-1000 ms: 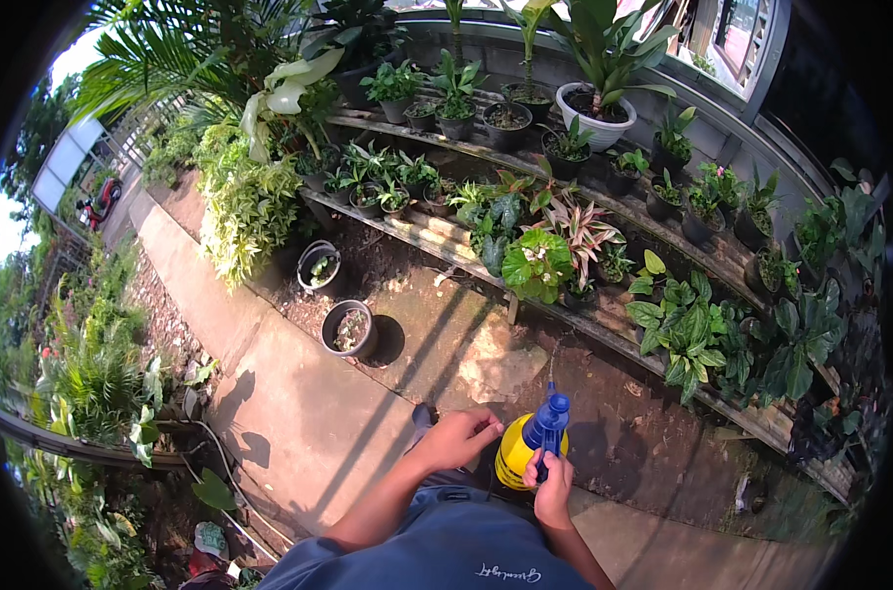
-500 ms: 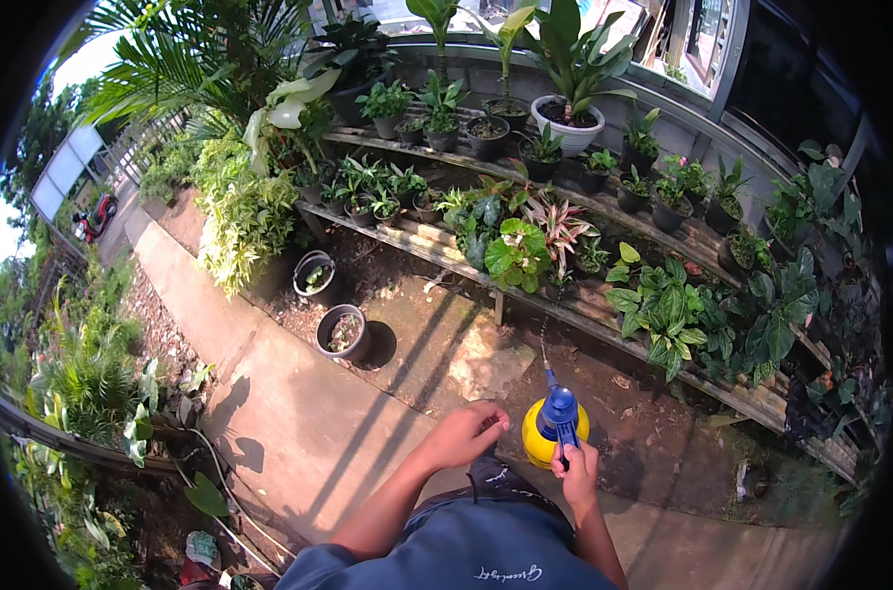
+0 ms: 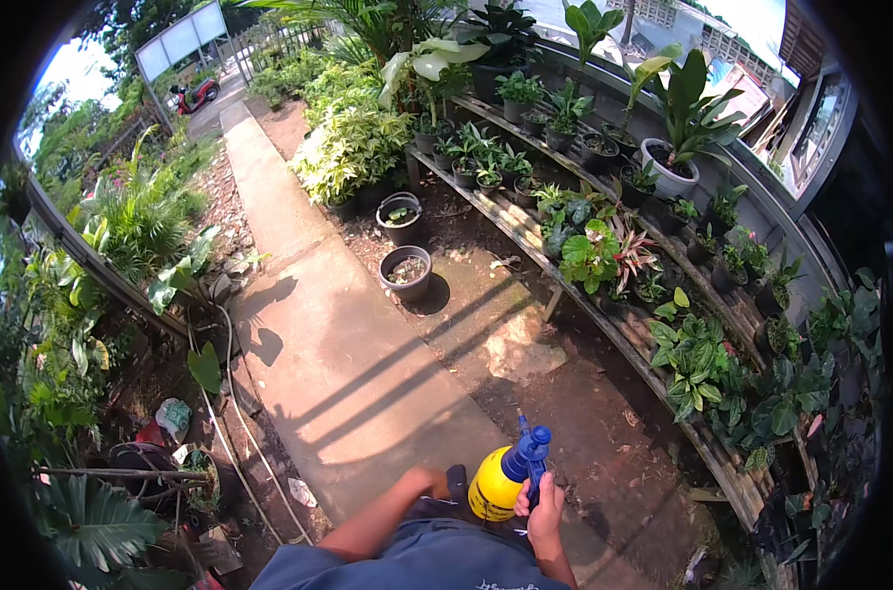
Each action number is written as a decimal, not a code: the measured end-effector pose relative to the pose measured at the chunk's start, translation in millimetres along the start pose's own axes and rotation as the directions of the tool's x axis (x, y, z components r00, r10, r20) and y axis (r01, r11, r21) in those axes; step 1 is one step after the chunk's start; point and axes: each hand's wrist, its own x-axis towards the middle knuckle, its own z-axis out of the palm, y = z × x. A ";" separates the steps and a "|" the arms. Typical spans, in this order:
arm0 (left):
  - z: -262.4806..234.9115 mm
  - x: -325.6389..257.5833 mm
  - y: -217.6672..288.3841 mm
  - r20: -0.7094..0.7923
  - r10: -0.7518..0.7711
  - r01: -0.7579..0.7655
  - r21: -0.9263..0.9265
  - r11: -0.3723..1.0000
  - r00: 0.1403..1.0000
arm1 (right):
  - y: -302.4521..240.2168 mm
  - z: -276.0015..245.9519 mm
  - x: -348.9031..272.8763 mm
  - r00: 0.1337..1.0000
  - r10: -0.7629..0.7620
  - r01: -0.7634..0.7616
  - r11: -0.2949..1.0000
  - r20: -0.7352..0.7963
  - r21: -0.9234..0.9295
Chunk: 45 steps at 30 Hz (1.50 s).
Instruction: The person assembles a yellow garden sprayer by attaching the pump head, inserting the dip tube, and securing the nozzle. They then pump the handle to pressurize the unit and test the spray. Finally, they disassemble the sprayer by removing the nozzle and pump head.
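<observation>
A yellow pressure spray bottle with a blue head is held in front of my body. My right hand wraps round its blue handle, thumb up along the grip. Its blue nozzle points away from me, toward the ground beside the plant shelves. My left hand is low, left of the bottle and apart from it, next to a dark shape that looks like a shoe. The left fingers are mostly hidden, so their pose does not show.
Tiered wooden shelves with several potted plants run along the right. Two dark pots, a nearer one and a farther one, stand on the soil beside the concrete path. A pale hose and greenery lie left.
My view has turned left, along the path. The spray bottle has come closer to my body, and the thin spray at its nozzle no longer shows. My left hand has dropped lower.
</observation>
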 end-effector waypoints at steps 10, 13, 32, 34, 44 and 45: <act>252.9 39.9 62.9 -0.289 0.203 -0.261 -0.180 0.948 0.936 | 59.5 -81.5 -88.3 0.988 0.100 -0.085 0.988 0.121 -0.128; 311.8 26.1 129.6 -0.191 0.211 -0.238 -0.135 0.962 0.959 | 77.7 -138.7 -108.5 0.980 0.105 -0.084 0.988 0.167 -0.133; 386.4 277.1 100.4 -0.741 -0.026 -0.321 -0.322 0.891 0.671 | 316.4 -304.1 -39.1 0.940 0.325 -0.145 0.661 0.105 -0.737; 380.6 352.0 80.0 -0.905 -0.059 -0.443 -0.262 0.857 0.421 | 370.6 -315.0 -8.9 0.917 0.390 -0.175 0.570 0.077 -0.803; 400.2 568.0 -15.1 -0.967 -0.239 -0.720 -0.104 0.686 -0.087 | 573.2 -364.3 100.3 0.849 0.125 0.456 0.317 0.513 -0.832; 388.1 574.1 -19.3 -0.973 -0.227 -0.694 -0.132 0.708 -0.048 | 572.1 -361.7 109.0 0.872 0.128 0.427 0.276 0.473 -0.861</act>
